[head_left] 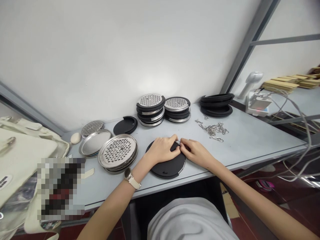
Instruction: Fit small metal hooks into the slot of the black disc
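A black round holder (167, 168) lies on the table near its front edge, with a strip of shiny metal rim showing at its right side. Across its top rests my left hand (163, 149), closed with thumb and fingers on the upper right edge. At that same edge my right hand (195, 151) is pinched, fingertips close to the left ones. Between the two sets of fingertips shows a bit of a small metal piece (178, 142), perhaps a wire hook; most of it is hidden. Loose metal hooks (213, 129) lie in a pile beyond my right hand.
Perforated metal discs (118, 151) and plain metal trays (96, 142) are stacked at left. Two stacks of black-rimmed discs (150, 111) stand by the wall, beside an empty black holder (125, 126). More black holders (216, 105) are at right. A bag (22, 150) sits far left.
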Demonstrator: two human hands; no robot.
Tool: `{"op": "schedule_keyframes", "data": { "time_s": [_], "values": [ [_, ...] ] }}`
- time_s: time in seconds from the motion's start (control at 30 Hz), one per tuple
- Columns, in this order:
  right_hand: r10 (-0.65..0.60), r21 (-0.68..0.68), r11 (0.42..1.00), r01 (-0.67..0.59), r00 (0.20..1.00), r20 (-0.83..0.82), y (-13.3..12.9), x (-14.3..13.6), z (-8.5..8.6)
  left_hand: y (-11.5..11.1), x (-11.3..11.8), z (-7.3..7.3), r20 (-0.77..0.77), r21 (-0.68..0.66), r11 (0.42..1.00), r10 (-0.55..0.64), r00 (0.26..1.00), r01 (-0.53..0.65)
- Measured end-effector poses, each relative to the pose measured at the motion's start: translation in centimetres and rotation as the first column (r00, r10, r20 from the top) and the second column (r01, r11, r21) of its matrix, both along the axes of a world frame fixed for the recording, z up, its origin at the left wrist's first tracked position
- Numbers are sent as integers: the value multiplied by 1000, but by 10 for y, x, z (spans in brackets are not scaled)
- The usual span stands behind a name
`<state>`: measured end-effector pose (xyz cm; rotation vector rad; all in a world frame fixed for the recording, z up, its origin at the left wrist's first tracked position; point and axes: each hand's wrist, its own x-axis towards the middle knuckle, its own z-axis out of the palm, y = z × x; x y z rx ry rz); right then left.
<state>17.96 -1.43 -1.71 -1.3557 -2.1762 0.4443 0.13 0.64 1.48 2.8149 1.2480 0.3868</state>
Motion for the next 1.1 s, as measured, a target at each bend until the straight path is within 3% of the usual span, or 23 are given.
{"op": "schedule_keyframes", "data": {
  "time_s": [1.1],
  "values": [
    [-13,11,1000,12,1000,23,1,0,-1,-1,0,2,2,-44,999,-31,1000,32]
  ]
}}
